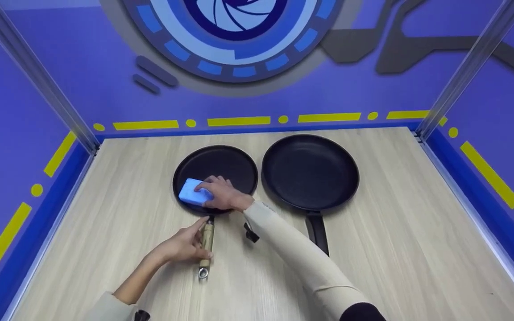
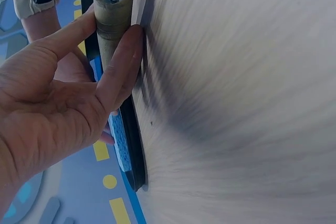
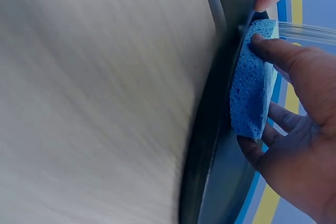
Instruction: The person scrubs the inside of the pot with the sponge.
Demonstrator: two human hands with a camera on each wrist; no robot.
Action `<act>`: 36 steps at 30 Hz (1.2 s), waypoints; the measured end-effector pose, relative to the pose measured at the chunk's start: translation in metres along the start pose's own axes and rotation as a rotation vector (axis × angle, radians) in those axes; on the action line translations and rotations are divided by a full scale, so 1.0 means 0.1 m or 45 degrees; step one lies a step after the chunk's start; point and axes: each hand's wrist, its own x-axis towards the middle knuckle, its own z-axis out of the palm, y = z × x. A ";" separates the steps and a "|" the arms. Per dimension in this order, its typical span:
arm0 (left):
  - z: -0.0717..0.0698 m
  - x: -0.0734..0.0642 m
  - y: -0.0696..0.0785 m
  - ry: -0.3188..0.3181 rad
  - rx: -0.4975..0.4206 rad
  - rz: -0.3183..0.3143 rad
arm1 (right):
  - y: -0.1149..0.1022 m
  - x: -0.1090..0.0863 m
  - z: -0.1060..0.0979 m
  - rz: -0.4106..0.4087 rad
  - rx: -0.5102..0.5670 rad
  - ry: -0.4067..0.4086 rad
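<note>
A flat black pan (image 1: 221, 158) with a low rim lies on the table, its wooden handle (image 1: 207, 238) pointing toward me. My left hand (image 1: 182, 245) grips that handle, thumb on one side and fingers on the other, as the left wrist view shows. Over the pan's near left part, my right hand (image 1: 223, 194) holds a blue sponge (image 1: 190, 191) against the inside surface. In the right wrist view the thumb and fingertips pinch the sponge (image 3: 249, 85) at its edges, right beside the pan's rim (image 3: 202, 161).
Just right of the flat pan stands a larger, deeper black frying pan (image 1: 310, 171), its black handle (image 1: 317, 229) partly behind my right sleeve (image 1: 301, 254). Blue printed walls (image 1: 248, 102) enclose the wooden table (image 1: 417, 223) at the back and both sides.
</note>
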 end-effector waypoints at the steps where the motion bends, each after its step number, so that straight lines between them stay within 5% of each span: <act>1: 0.00 0.00 0.01 0.000 0.004 -0.001 | 0.00 0.02 0.00 0.000 -0.002 0.001; 20: 0.06 -0.17 -0.08 -0.011 -0.024 -0.093 | -0.22 0.50 0.20 0.116 -0.348 0.041; 28: 0.03 -0.03 0.03 -0.005 0.106 -0.062 | 0.08 0.56 0.04 0.293 -0.446 0.195; 36: -0.01 0.01 0.06 0.004 0.087 -0.053 | 0.43 0.53 -0.14 0.473 -0.501 0.268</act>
